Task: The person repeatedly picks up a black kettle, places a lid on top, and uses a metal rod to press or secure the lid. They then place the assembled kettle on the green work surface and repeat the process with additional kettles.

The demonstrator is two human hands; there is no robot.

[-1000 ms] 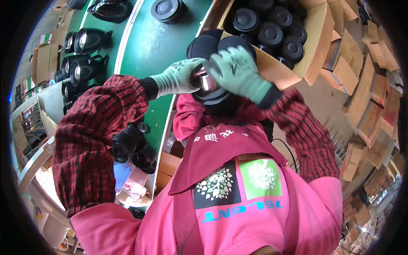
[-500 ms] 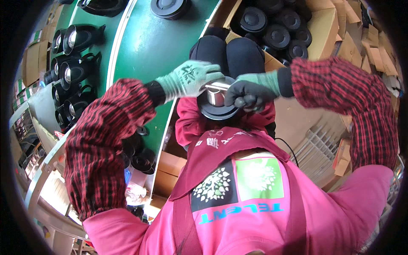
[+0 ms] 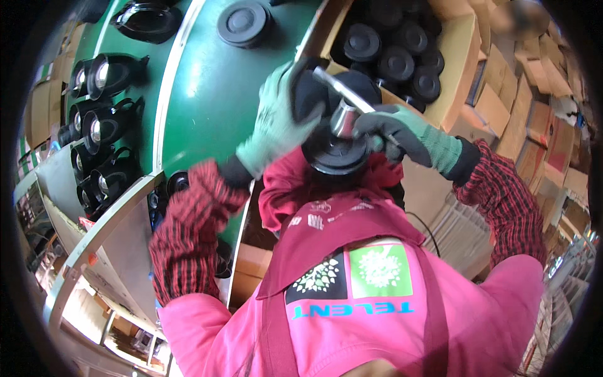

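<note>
In my lap, between my knees, sits a black round disc-shaped part [image 3: 331,158] with a shiny silver cylinder [image 3: 344,119] standing up from its middle. A straight silver metal bar [image 3: 348,94] slants across the top of that cylinder. My right hand [image 3: 405,135], in a green and dark grey glove, is closed around the bar's lower right end. To the left of the part, my left hand [image 3: 279,122], in a light green glove, is open, thumb apart from the fingers and slightly blurred. No object shows in it.
A green work surface [image 3: 207,100] runs along my left, with a black round part [image 3: 244,24] on it. Several black housings with shiny insides [image 3: 103,129] stand farther left. At the upper right, a cardboard box [image 3: 461,75] holds several black discs. Flattened cardboard [image 3: 493,103] lies beyond it.
My left hand has let go of the silver bar and moved left and up. The bar has turned to a steeper slant, with my right hand still on its end and lower right than before.
</note>
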